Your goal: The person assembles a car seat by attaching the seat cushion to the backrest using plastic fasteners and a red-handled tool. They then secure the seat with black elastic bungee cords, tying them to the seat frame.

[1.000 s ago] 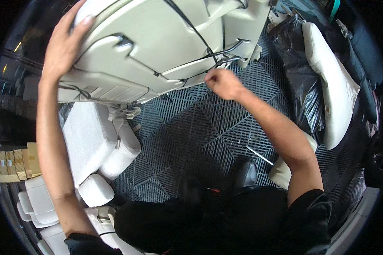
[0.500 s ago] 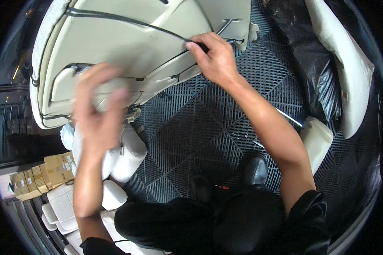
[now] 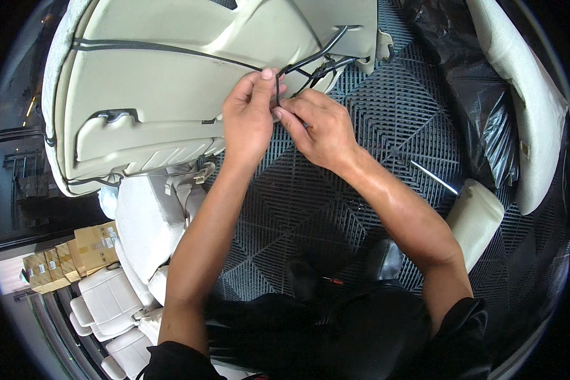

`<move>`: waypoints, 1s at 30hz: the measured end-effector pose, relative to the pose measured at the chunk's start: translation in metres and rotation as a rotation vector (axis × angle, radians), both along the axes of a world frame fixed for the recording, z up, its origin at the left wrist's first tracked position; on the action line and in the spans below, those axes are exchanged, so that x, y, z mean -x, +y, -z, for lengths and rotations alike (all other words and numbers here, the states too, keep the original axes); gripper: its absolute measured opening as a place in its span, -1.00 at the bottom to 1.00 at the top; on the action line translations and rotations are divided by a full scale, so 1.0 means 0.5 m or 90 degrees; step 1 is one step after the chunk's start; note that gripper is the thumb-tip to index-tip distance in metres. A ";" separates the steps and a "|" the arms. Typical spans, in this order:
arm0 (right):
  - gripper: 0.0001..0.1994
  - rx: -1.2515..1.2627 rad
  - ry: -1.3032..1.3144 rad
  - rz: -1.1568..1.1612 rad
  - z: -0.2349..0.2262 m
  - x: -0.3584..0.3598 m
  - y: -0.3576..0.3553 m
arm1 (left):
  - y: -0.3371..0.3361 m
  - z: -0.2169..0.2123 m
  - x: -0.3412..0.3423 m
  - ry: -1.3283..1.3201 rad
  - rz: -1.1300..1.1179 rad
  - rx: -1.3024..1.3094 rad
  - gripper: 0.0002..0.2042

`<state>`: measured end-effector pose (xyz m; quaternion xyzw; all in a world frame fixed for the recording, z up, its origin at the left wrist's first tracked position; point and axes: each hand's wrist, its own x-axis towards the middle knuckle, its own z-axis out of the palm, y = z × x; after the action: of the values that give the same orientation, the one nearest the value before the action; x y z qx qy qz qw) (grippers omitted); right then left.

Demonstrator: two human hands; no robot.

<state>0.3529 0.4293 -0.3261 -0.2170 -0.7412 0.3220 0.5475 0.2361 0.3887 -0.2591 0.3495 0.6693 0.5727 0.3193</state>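
Note:
A beige car seat back (image 3: 164, 85) lies at the upper left with its hard rear panel towards me. A black cord (image 3: 171, 49) runs doubled across that panel to its right side, near bent black metal rods (image 3: 323, 52). Beside these rods, my left hand (image 3: 248, 117) pinches the cord between thumb and fingertips. Just right of it and slightly lower, my right hand (image 3: 323, 126) pinches the same cord, a short length showing taut between the two. More loops of cord hang tangled around the rods. The curled fingers partly hide the cord's ends.
Dark grated mats (image 3: 297, 209) cover the floor. A beige headrest (image 3: 476, 218) with a metal post lies at right, near black plastic sheeting (image 3: 487, 120) and a pale seat part (image 3: 525, 95). A red-handled tool (image 3: 332, 280) lies between my shoes. Cardboard boxes (image 3: 95, 247) and white seats (image 3: 107, 301) stand at left.
My left hand has moved right and up from in front of the panel to grip the cord. My right hand has shifted lower, still on the cord.

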 end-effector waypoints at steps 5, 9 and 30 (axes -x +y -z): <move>-0.85 0.096 0.021 -0.050 0.005 -0.014 0.010 | -0.001 0.017 0.010 0.034 -0.021 -0.075 -0.69; -0.74 0.214 0.081 -0.069 -0.003 -0.031 0.068 | -0.003 0.023 0.008 0.088 -0.009 -0.062 -0.72; -0.83 0.221 0.008 -0.162 -0.071 -0.014 0.138 | -0.005 -0.247 -0.025 0.793 0.190 -0.263 -0.85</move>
<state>0.3600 0.4983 -0.2908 -0.2108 -0.6929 0.5124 0.4614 0.2485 0.3864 -0.1356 0.7571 0.5496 0.3305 -0.1243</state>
